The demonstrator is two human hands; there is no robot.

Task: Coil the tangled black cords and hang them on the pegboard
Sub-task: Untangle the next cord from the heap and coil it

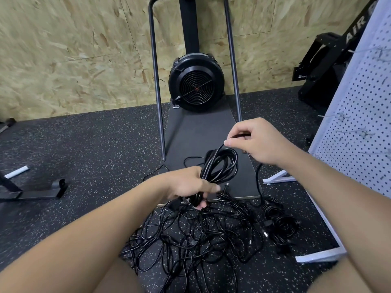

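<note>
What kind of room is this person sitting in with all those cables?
Probably a home or small gym. The floor is speckled black rubber matting, a black fan-wheel exercise machine stands against a chipboard wall, and another black machine marked "AIR" sits at right, behind a white pegboard.

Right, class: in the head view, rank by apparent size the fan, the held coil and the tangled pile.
1. Tangled pile
2. Fan
3. Held coil

The fan stands farther away, so its true size may be greater.

Single head-worn view, facing forward and down, close over floor [84, 144]
</note>
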